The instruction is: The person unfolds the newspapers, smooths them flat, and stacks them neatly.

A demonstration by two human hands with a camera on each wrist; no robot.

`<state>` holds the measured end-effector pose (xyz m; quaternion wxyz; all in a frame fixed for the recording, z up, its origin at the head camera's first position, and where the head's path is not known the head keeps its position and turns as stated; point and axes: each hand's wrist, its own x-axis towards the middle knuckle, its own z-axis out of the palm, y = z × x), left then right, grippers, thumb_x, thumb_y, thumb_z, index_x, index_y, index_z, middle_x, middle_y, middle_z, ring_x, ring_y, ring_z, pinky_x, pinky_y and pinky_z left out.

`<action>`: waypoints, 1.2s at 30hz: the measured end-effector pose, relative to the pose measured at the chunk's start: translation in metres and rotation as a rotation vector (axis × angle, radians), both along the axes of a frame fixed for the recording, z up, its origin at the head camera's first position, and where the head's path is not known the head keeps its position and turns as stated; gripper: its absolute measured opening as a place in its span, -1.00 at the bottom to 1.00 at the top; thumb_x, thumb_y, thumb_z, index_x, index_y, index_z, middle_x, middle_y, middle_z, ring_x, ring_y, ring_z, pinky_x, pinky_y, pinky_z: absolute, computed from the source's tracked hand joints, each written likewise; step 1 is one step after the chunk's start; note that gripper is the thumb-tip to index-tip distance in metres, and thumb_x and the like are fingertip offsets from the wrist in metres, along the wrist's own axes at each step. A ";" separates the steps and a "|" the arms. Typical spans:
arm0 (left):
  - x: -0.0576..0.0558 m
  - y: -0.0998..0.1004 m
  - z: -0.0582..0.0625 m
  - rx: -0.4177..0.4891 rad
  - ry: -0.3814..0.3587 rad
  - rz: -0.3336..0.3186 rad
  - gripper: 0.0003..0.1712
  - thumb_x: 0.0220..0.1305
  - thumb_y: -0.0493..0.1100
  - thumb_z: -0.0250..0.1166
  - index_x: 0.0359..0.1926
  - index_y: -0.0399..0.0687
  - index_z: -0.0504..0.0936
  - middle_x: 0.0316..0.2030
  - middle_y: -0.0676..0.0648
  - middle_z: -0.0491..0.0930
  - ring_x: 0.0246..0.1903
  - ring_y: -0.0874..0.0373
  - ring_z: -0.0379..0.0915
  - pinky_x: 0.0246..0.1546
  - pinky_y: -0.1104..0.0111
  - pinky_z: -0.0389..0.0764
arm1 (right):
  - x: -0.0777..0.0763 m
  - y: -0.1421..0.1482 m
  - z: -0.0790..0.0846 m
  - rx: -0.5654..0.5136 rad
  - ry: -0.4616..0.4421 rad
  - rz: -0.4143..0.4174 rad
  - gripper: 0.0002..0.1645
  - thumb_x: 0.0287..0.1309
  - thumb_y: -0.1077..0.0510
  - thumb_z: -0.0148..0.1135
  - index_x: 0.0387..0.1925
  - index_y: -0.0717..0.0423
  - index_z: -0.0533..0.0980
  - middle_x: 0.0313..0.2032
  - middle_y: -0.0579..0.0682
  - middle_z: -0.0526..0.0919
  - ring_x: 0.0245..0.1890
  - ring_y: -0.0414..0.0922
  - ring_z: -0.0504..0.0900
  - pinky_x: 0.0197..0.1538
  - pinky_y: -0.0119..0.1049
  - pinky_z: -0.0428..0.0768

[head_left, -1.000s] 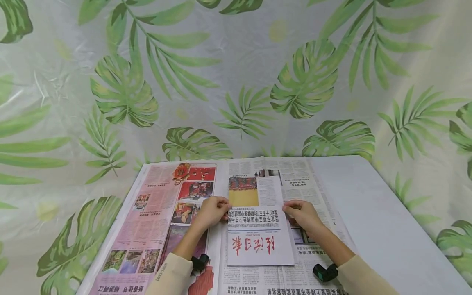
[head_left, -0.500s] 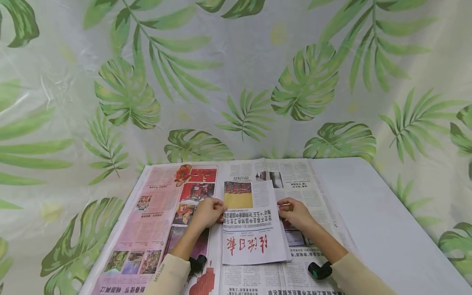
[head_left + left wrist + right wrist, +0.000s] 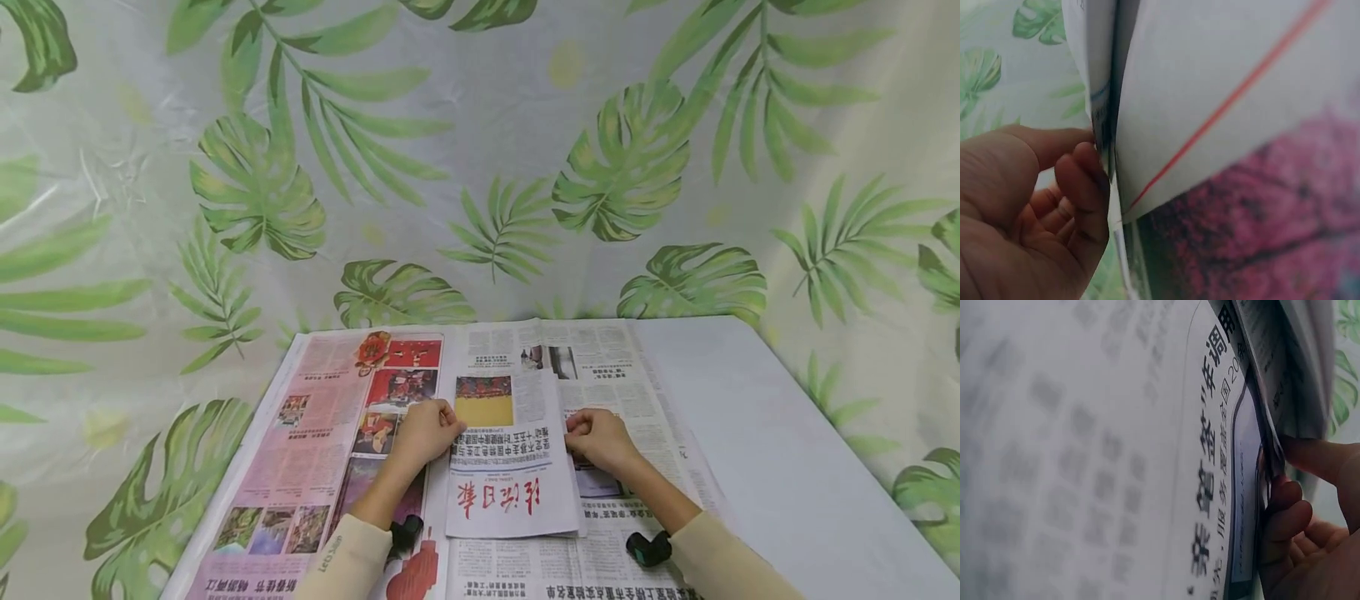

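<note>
A folded newspaper [image 3: 510,467] with red masthead characters and a yellow photo lies in the middle, on top of spread newspaper sheets. My left hand [image 3: 431,433] pinches its left edge. In the left wrist view, the thumb and fingertips of the left hand [image 3: 1054,194] meet at the paper's edge. On the opposite side, my right hand [image 3: 603,442] pinches the right edge. The right wrist view has the right hand [image 3: 1310,519] with thumb above and curled fingers below the folded layers. The fingertips are partly hidden by paper there.
A pink newspaper page [image 3: 300,467] with photos covers the left of the white table [image 3: 765,433]. Another printed sheet [image 3: 630,367] lies under the folded newspaper and to its right. A leaf-patterned curtain [image 3: 480,167] hangs behind the table.
The folded newspaper has shifted left and slightly toward me, its far edge now lower in view. My right hand has moved left with it; the left hand has barely moved.
</note>
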<state>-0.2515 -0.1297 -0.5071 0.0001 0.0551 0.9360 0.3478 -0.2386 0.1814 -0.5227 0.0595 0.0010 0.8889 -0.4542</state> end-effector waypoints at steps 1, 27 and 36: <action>0.001 0.002 0.001 -0.025 0.023 -0.012 -0.74 0.29 -0.07 0.47 -0.48 0.04 0.60 -0.70 0.07 0.50 -0.72 0.21 0.39 -0.68 0.37 0.38 | 0.000 0.001 0.000 0.000 -0.004 0.004 -0.77 0.14 0.15 0.44 -0.22 0.22 0.66 -0.47 -0.04 0.70 -0.51 -0.18 0.58 -0.41 -0.30 0.52; -0.021 0.072 0.040 -0.212 -0.028 -0.531 -0.55 0.44 0.08 0.30 0.24 0.03 0.61 -0.02 -0.07 0.70 -0.19 0.17 0.62 -0.15 0.26 0.63 | -0.002 0.026 -0.005 -0.217 -0.174 0.172 -0.68 0.30 0.05 0.41 -0.10 0.24 0.69 -0.55 -0.05 0.70 -0.59 -0.24 0.64 -0.49 -0.39 0.59; -0.024 0.106 0.035 -0.321 -0.011 -0.630 -0.51 0.51 -0.01 0.21 0.41 0.25 0.49 -0.04 0.00 0.63 -0.21 0.25 0.53 -0.22 0.34 0.55 | -0.002 0.027 -0.006 -0.267 -0.174 0.194 -0.70 0.29 0.11 0.41 -0.11 0.29 0.69 -0.50 -0.06 0.73 -0.54 -0.23 0.68 -0.45 -0.39 0.63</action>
